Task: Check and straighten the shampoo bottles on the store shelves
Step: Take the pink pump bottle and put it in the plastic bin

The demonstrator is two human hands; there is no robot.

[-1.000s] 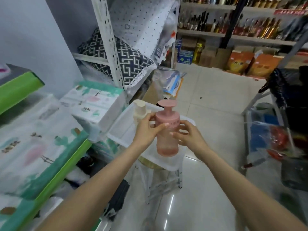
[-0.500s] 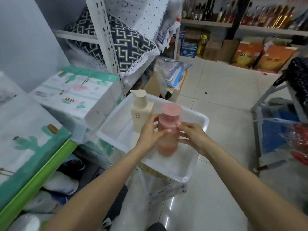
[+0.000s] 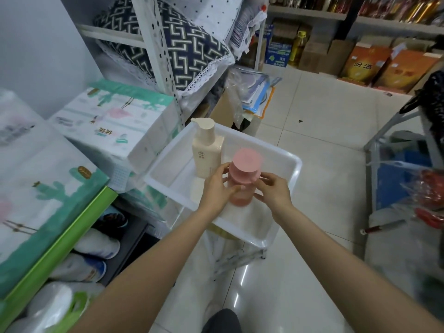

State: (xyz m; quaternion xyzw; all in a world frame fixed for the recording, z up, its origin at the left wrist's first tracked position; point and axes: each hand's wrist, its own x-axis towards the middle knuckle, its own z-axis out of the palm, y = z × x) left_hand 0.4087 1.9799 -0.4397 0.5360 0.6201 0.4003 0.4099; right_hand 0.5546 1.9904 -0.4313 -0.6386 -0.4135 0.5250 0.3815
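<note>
Head view: the pink bottle (image 3: 242, 181), lifted a second ago, now stands in the white tray (image 3: 283, 227) beside the cream bottle (image 3: 206, 152), both hands' grip still around it.

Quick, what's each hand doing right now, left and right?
Left hand: fingers curled round the pink pump bottle, holding it.
Right hand: fingertips pinching the same bottle from the other side.

The left hand (image 3: 216, 188) and right hand (image 3: 274, 192) cover much of the pink bottle (image 3: 242, 174), whose base and label, if any, stay hidden, while far shelf bottles (image 3: 408, 8) blur.
</note>
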